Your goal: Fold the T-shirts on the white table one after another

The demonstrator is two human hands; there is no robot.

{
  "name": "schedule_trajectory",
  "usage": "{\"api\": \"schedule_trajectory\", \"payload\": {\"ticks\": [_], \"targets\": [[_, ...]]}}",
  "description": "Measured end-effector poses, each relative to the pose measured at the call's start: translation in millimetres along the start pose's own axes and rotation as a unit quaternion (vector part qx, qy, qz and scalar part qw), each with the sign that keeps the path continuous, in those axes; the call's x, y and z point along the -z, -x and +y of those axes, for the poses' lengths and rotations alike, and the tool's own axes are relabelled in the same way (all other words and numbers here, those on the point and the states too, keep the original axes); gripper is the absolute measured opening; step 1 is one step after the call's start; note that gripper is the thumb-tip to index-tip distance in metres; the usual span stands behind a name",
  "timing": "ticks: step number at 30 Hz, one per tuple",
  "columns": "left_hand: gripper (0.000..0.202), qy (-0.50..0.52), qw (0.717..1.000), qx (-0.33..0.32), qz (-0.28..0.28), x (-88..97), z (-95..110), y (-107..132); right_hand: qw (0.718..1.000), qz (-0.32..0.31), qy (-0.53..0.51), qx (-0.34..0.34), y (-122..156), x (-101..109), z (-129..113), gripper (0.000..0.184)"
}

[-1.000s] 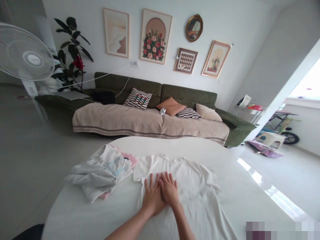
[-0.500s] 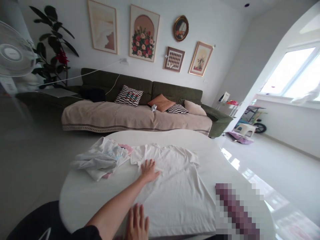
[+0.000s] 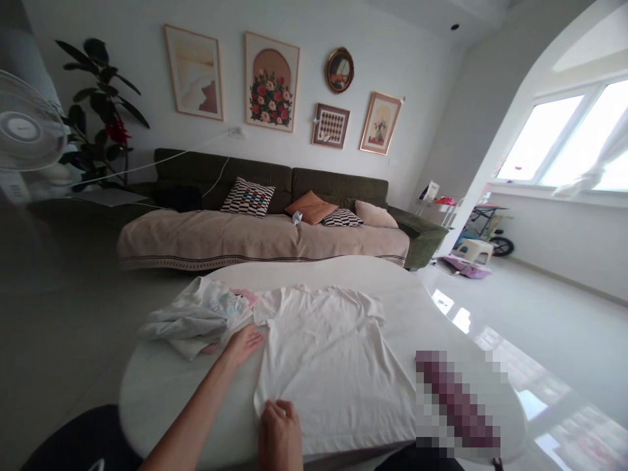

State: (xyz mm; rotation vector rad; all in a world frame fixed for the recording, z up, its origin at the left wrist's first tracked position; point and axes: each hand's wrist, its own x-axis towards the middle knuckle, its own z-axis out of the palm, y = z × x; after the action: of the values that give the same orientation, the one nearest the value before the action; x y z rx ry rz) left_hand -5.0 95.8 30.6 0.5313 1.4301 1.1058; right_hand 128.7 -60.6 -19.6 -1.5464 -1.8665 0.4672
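Note:
A white T-shirt (image 3: 328, 353) lies spread flat on a white oval table (image 3: 161, 386), neck towards the sofa. My left hand (image 3: 243, 343) reaches out from the lower left. It rests with fingers stretched on the table at the shirt's left edge, just below the left sleeve. My right hand (image 3: 279, 425) is near the table's front edge at the shirt's lower left corner. Its fingers are curled in on the hem there.
A crumpled pile of pale clothes (image 3: 196, 317) lies left of the shirt, next to my left hand. A blurred patch (image 3: 456, 405) hides the table's front right. Beyond stand a green sofa (image 3: 265, 229), a fan (image 3: 24, 127) and a plant (image 3: 98, 111).
My left hand slid left from the shirt's chest to its left edge. My right hand moved up to the lower left hem and its fingers curled. The shirt lies smoother.

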Motion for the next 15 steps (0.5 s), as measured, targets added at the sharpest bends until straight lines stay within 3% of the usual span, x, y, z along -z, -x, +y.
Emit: {"api": "schedule_trajectory", "payload": {"ticks": [3, 6, 10, 15], "targets": [[0.028, 0.066, 0.997, 0.040, -0.011, -9.7, 9.0, -5.8, 0.973, 0.079, -0.195, -0.098, -6.0, 4.1, 26.7, 0.018], [0.029, 0.113, 0.993, 0.044, -0.002, -27.2, 16.0, -17.9, 0.918, 0.155, -0.305, -0.200, -9.9, 16.9, 53.9, 0.034], [0.030, 0.144, 0.989, 0.019, 0.015, -50.2, 21.7, -35.9, 0.907, 0.194, -0.301, -0.220, -9.8, 29.9, 66.9, 0.045], [0.031, 0.118, 0.993, -0.031, 0.001, -70.4, 41.3, -51.2, 0.910, 0.191, -0.314, -0.192, -6.2, 26.2, 55.0, 0.046]]}}
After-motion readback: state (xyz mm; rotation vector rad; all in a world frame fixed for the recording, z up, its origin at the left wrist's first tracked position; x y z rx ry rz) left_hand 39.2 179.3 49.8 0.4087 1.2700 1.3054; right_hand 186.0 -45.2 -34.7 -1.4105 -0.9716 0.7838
